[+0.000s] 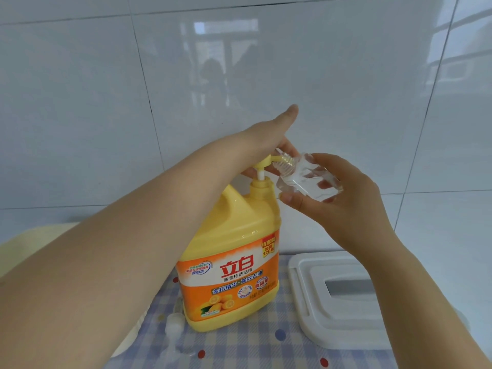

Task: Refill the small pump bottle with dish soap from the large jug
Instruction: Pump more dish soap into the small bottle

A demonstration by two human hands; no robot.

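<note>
A: Two hands are being shown above the checked cloth [253, 350]. How is each one being used?

B: The left hand [269, 134] is being laid over the pump head [262, 163] of the large jug [234, 262]. Its thumb is being extended toward the tiled wall [106, 102], and its fingers are being curled down behind the nozzle. Whether the pump is being pressed cannot be told.

A: And the right hand [343, 198]?

B: The small clear bottle [308, 179] is being gripped by it, with the fingers wrapped over the far side and the thumb set against the near side. The bottle is being held tilted, almost on its side, clear of the counter.

A: Where is the bottle's mouth being positioned?

B: The threaded neck is being pointed left, right at the tip of the yellow nozzle. Whether contact is being made cannot be told.

A: Is soap being seen inside the bottle?

B: That cannot be told; the bottle is appearing clear.

A: Where is the jug being kept?

B: It is being kept upright on the cloth, under the left forearm, with its orange label being turned toward the camera.

A: What else is being shown?

B: A clear pump cap [174, 328] is lying on the cloth just left of the jug's base. A white plastic lid [346, 296] is lying to the right, under the right forearm.
</note>
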